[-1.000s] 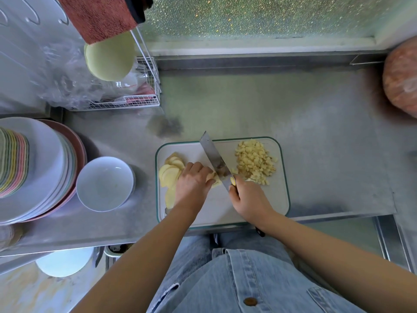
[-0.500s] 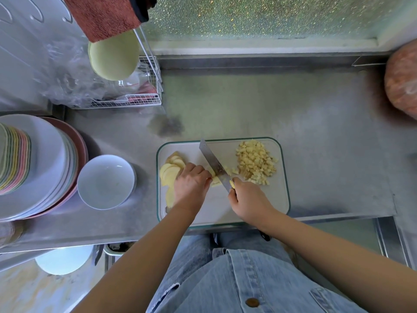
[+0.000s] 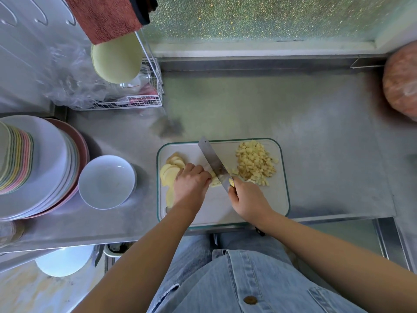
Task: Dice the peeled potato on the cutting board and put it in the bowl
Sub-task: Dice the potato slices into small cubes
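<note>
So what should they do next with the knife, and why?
Probably bring the knife, gripped by the right hand, down through the potato pieces that the left hand holds. Uncut slices wait on the cutting board, so the diced pile isn't ready for the empty bowl yet.
</note>
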Demonstrator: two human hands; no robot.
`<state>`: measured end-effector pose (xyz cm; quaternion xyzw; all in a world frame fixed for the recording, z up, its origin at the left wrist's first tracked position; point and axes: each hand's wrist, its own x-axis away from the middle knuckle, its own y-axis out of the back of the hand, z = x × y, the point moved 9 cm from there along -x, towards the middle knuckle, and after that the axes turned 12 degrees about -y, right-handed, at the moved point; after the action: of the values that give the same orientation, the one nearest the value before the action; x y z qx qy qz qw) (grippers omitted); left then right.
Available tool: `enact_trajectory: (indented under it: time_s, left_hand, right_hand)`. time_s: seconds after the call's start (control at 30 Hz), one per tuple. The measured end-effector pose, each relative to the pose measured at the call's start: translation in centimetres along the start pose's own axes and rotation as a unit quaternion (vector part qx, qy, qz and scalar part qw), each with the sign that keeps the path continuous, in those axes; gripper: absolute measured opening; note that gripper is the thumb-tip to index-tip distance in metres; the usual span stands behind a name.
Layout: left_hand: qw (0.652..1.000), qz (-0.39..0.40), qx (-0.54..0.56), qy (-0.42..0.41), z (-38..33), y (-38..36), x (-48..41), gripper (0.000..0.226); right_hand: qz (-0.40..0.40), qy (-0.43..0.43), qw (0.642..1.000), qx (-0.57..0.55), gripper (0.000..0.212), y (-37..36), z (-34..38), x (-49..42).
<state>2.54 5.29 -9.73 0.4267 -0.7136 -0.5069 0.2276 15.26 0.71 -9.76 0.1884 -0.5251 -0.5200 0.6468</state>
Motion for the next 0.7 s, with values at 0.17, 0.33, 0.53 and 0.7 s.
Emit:
enact_trajectory:
  time_s: [0.17,0.33,0.53,0.7]
  left_hand:
    - [0.999,0.022,0.003,0.024,0.1,-0.2,-0.1,0.012]
    - [0.999,0.024,0.0,0.034,0.4,-0.3,-0.1,0.011]
    - [0.999,0.027,-0.003,0.043,0.5,-0.5,-0.1,0.01]
    - [0.999,0.023,0.003,0.042,0.5,-0.4,0.0,0.007]
  right_hand:
    - [-0.003,0.015,1.0,0.004,0.014,1.1,0.9,0.5]
    - [0.027,0.003,0.999,0.035,0.011,0.3,1.2,0.5]
    - [0.024,-0.01,0.999,0.045,0.015,-0.9,1.0,0.3]
    - [0.008,-0.008,0.999,0.035,0.017,-1.5,0.8,0.3]
